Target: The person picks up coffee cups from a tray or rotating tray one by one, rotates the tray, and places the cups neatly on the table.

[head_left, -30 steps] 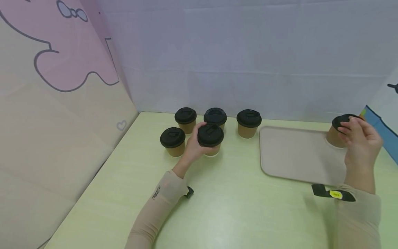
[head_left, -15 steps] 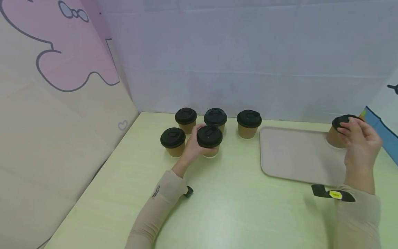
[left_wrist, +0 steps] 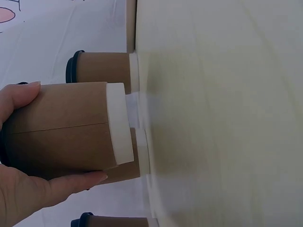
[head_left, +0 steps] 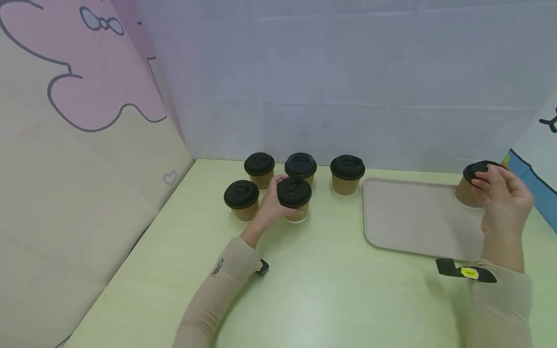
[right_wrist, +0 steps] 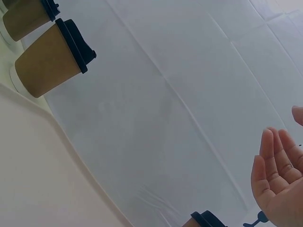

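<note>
My left hand [head_left: 271,208] grips a brown paper coffee cup [left_wrist: 66,127] with a black lid, thumb and fingers on opposite sides. In the left wrist view this cup tilts slightly, and its white base hangs just off the tabletop. Close around it stand several similar lidded cups, one to its left [head_left: 244,212] and one right behind it [head_left: 300,165]. My right hand [head_left: 505,208] hovers over the right end of a beige tray [head_left: 409,217], overlapping a lidded cup [head_left: 467,193] in the head view. The right wrist view shows this hand [right_wrist: 279,175] apart from that cup's lid [right_wrist: 207,220], fingers loosely bent and holding nothing.
Another lidded cup [head_left: 345,181] stands just left of the tray, near the back edge. Behind the pale green table [head_left: 326,285] hangs a white sheet [head_left: 339,82]. A printed cloth [head_left: 109,203] closes off the left side.
The head view has tipped very slightly. Both hands keep nearly the same places, the left still gripping its cup.
</note>
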Tool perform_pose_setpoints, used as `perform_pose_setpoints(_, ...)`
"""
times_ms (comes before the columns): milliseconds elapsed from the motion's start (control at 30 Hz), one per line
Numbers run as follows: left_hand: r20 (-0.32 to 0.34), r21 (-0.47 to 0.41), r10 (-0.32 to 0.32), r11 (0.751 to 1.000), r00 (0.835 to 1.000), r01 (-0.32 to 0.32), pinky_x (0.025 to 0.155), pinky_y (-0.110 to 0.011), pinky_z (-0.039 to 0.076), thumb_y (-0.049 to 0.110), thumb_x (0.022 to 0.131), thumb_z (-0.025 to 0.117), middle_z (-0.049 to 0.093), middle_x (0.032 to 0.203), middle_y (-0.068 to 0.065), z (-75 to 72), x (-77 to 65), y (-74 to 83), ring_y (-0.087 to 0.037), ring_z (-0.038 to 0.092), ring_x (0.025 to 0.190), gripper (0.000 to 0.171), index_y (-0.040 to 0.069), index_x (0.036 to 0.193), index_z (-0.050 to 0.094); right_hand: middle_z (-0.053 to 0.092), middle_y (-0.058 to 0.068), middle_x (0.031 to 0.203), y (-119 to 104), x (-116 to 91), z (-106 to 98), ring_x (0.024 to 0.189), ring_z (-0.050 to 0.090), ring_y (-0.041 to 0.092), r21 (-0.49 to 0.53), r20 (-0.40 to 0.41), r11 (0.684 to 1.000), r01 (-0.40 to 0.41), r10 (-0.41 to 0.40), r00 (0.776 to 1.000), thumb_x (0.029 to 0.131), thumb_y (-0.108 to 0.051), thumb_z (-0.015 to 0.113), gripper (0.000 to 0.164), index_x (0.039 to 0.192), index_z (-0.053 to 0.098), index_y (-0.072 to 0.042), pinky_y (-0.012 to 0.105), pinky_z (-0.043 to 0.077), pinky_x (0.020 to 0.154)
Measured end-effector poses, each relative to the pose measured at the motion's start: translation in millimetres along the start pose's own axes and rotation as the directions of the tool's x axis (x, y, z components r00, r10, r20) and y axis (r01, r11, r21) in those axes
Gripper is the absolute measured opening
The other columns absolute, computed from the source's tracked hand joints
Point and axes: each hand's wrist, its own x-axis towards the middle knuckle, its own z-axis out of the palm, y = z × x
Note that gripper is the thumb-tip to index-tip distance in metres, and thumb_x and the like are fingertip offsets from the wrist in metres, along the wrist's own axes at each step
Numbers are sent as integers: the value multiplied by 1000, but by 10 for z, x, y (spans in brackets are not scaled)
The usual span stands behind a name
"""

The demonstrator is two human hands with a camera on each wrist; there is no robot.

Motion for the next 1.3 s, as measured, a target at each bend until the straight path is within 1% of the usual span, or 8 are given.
perform_pose_setpoints(133, 3, 42, 20, 999, 1000, -20, 109, -48, 28, 2, 55, 86, 43, 135, -17, 8, 20, 9, -32, 42, 126, 95, 7, 131, 30, 65, 5, 83, -4, 7, 0, 66, 62, 12, 12, 4, 1000, 10, -10, 1000, 78, -18, 73, 28, 101, 65, -4, 14, 51, 57)
perform_pose_setpoints(333, 48, 112, 83, 990, 995, -88, 107, -46, 31, 2, 52, 87, 41, 132, -20, 39, 39, -13, -33, 43, 123, 96, 1, 130, 31, 65, 6, 80, -18, 12, -1, 63, 62, 13, 56, 2, 998, 4, -4, 1000, 79, -13, 72, 26, 101, 65, -1, 16, 51, 54)
perform_pose_setpoints(433, 67, 132, 92, 986, 994, -100, 107, -46, 31, 3, 53, 87, 40, 132, -20, 46, 36, -13, -32, 42, 123, 96, 0, 131, 30, 66, 7, 78, -21, 12, -1, 61, 62, 13, 81, 2, 997, 2, -3, 1000, 79, -10, 71, 26, 102, 64, 1, 17, 51, 53)
perform_pose_setpoints(500, 80, 135, 90, 986, 993, -100, 106, -47, 31, 4, 54, 86, 38, 133, -20, 43, 30, -2, -33, 42, 124, 95, 1, 131, 29, 66, 7, 77, -20, 12, -1, 61, 62, 14, 91, 2, 996, 3, -3, 1000, 79, -9, 71, 27, 102, 64, 2, 17, 51, 52)
perform_pose_setpoints(667, 97, 148, 66, 986, 993, -80, 107, -47, 30, 5, 57, 85, 36, 134, -19, 32, 30, 4, -32, 41, 124, 94, 2, 132, 27, 66, 7, 77, -8, 16, -5, 60, 62, 13, 92, -1, 996, 4, -3, 1000, 78, -9, 72, 26, 101, 64, 1, 17, 50, 52)
perform_pose_setpoints(967, 105, 145, 39, 988, 994, -54, 106, -47, 31, 5, 56, 85, 39, 131, -20, 6, 23, -17, -33, 42, 122, 95, 3, 131, 28, 65, 5, 80, 14, 8, -12, 64, 62, 12, 33, -7, 999, 3, -3, 1000, 78, -14, 73, 28, 101, 65, -2, 15, 50, 55)
perform_pose_setpoints(1133, 106, 148, 26, 988, 994, -41, 106, -46, 32, 4, 55, 86, 40, 131, -21, -8, 35, -38, -33, 43, 122, 95, 4, 130, 27, 66, 5, 80, 13, -5, -6, 63, 62, 12, 30, -9, 1000, 1, -1, 1000, 78, -14, 73, 26, 100, 65, -3, 15, 51, 55)
perform_pose_setpoints(1300, 123, 148, 11, 989, 992, -29, 107, -46, 30, 4, 56, 85, 38, 133, -20, -30, 37, -44, -33, 41, 124, 96, 5, 131, 26, 66, 5, 82, 20, -2, -8, 65, 62, 12, 23, -3, 1000, 3, -3, 1000, 78, -15, 73, 27, 101, 65, -3, 15, 51, 56)
